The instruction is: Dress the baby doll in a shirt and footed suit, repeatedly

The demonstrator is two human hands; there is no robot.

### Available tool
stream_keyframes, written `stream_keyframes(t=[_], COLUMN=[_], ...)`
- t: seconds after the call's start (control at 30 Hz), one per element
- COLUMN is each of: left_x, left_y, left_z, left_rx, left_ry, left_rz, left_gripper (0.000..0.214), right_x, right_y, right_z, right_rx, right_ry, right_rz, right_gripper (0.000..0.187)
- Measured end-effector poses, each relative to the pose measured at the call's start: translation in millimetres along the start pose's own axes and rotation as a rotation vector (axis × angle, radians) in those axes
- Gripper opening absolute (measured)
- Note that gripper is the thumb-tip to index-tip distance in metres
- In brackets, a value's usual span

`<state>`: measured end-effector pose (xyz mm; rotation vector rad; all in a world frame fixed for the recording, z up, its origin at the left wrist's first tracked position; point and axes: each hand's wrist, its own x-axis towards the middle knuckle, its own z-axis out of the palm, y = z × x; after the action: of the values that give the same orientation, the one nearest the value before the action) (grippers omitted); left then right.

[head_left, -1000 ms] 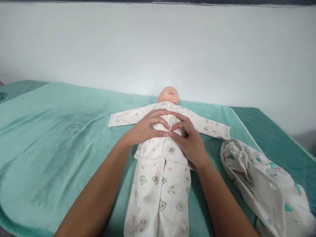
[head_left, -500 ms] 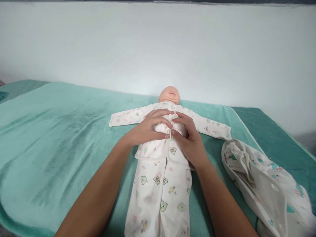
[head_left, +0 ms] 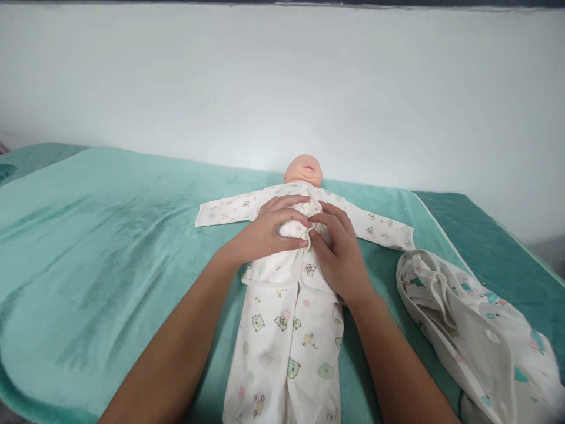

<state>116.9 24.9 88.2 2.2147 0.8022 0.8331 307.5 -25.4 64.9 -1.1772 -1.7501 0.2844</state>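
Pinching the front edges of the shirt together on the doll, you are gripping one in your left hand, one in your right hand; the button is probably needing aligning.

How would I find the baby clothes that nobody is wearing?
Start at the big teal blanket. A doll in a white printed suit lies in the middle of it. Look to the right of the doll: there a crumpled garment lies in a heap, empty, with bolder teal prints than the suit.
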Motion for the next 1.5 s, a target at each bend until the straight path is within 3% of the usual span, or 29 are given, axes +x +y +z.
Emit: stream_keyframes(t=[0.33, 0.57, 0.77, 0.93, 1.2, 1.37, 1.5], left_x=[0.1, 1.7, 5.3, 6.6, 7.9, 4.5, -7.8], left_y=[5.3, 4.1, -5.7, -12.2, -19.3, -32.1, -57.4], left_z=[4.0, 7.7, 15.0, 16.6, 8.4, -8.0, -28.2], left_rx=[0.014, -0.069, -0.057, 0.033, 0.107, 0.096, 0.230], left_ry=[0.083, 0.176, 0.451, 0.687, 0.699, 0.704, 0.785], left_rz=[0.004, -0.007, -0.041, -0.202, -0.367, -0.449, -0.507], left_gripper=[0.008, 0.029, 0.034, 0.030, 0.025, 0.021, 0.020], right_x=[-0.3, 0.6, 3.5, 8.9, 25.3, 33.3, 27.6], right_y=[-3.0, -0.2, -4.5, -3.3, 12.7, 34.5, 64.3], right_z=[1.5, 0.8, 2.1, 7.0, 4.9, -8.3, -41.6], right_rx=[0.108, 0.154, 0.174, 0.138, 0.095, 0.197, 0.146], right_ry=[0.067, 0.077, 0.062, 0.114, 0.235, 0.208, 0.286], right_rz=[0.093, 0.132, 0.224, 0.261, 0.381, 0.516, 0.613], right_gripper=[0.006, 0.010, 0.017, 0.017, 0.009, 0.015, 0.022])
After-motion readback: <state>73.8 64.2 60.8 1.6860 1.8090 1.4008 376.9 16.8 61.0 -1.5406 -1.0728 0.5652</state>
